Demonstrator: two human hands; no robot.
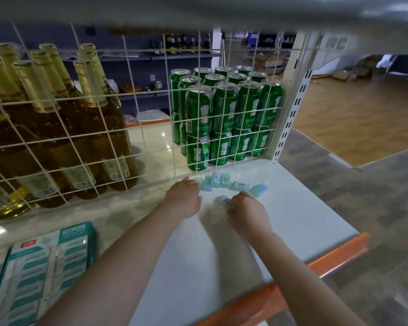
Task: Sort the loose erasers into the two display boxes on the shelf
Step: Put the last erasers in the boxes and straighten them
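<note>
Several pale blue erasers (224,181) with barcode labels lie loose in a row on the white shelf (292,217), close to the wire mesh at the back. My right hand (247,211) pinches one eraser (223,200) a little in front of that row. My left hand (185,196) lies knuckles up at the row's left end, its fingertips touching an eraser (199,181); whether it holds anything is hidden. At the lower left stand teal and white display boxes (45,267).
A white wire mesh (151,128) closes the back of the shelf. Behind it stand brown bottles (64,128) on the left and stacked green cans (224,116) on the right. The shelf's front edge (335,257) is orange; floor lies beyond it.
</note>
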